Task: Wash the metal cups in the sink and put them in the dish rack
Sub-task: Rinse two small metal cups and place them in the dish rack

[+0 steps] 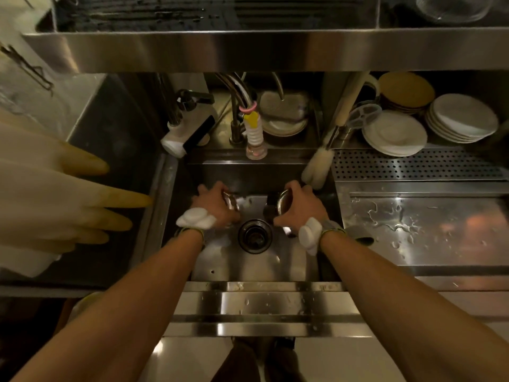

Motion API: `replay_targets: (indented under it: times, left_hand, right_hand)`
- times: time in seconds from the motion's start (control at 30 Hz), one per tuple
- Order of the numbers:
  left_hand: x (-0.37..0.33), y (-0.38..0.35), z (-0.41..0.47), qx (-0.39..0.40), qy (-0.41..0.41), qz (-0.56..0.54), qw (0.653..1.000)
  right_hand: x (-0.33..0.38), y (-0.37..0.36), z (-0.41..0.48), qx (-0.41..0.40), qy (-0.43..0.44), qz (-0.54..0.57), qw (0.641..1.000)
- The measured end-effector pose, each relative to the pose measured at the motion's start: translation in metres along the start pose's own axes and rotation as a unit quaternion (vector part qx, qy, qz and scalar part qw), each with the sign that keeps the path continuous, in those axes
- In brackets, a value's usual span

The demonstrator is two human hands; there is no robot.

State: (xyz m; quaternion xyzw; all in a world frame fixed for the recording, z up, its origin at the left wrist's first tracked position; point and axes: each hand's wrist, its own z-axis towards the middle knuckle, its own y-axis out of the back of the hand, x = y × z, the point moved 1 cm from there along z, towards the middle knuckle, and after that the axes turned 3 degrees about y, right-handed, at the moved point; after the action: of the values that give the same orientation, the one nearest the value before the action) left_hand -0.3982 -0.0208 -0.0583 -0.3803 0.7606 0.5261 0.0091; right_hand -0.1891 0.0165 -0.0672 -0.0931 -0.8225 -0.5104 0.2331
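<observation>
Behind the drain (254, 235) stands the faucet (254, 130). Behind the drain and to its right, a bottle brush (316, 166) leans over the sink (248, 268) edge close to the right hand (301, 206). Further right are white plates (394, 133) and a wet drainboard (427, 224). Far left of the drain hang rubber gloves (55, 194).

Just behind the drain, each hand grasps one cup low in the sink. The left hand (217, 205) curls around the left cup (230, 201), mostly hidden. The right cup (285, 205) is tilted, its rim turned left and upward, its long axis roughly across the sink.
</observation>
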Motion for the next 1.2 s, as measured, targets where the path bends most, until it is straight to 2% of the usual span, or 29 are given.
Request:
replay_targets:
  times: [0.07,0.3,0.37,0.43,0.53,0.67,0.77,1.0,1.07,1.2]
  left_hand:
    - [0.004,-0.003,-0.001,0.0,0.006,-0.012,1.0]
    - [-0.003,-0.008,-0.003,-0.005,0.005,0.011,1.0]
    - [-0.001,-0.007,-0.005,-0.019,0.02,0.003,1.0]
    - [-0.007,-0.006,-0.003,-0.012,-0.002,0.003,1.0]
    - [-0.006,0.004,0.004,-0.04,0.016,-0.021,0.999]
    - [-0.007,0.012,0.007,-0.026,0.028,-0.008,0.999]
    - [-0.006,0.016,0.004,0.002,0.011,0.02,1.0]
    - [-0.006,0.02,-0.006,0.043,-0.017,0.055,0.997]
    - [-0.011,0.026,-0.01,0.045,-0.042,0.077,0.995]
    - [-0.021,0.038,-0.019,0.044,-0.069,0.119,0.99]
  right_hand:
    - [-0.001,0.0,0.0,0.027,0.002,-0.005,1.0]
    - [0.001,-0.001,0.001,0.004,-0.008,0.003,1.0]
    - [0.003,0.001,0.003,0.024,-0.011,0.002,1.0]
    - [0.003,0.002,0.004,0.002,-0.001,0.002,1.0]
    - [0.005,0.012,0.009,-0.068,-0.022,0.07,0.995]
    - [0.006,0.022,0.009,0.018,-0.028,0.019,0.999]
    - [0.008,0.017,0.006,-0.002,-0.033,0.035,0.999]
    - [0.019,0.015,0.007,0.014,-0.032,0.016,0.999]
    - [0.026,0.019,0.003,0.037,-0.03,-0.008,0.999]
    - [0.039,0.03,-0.008,0.033,-0.018,-0.02,0.999]
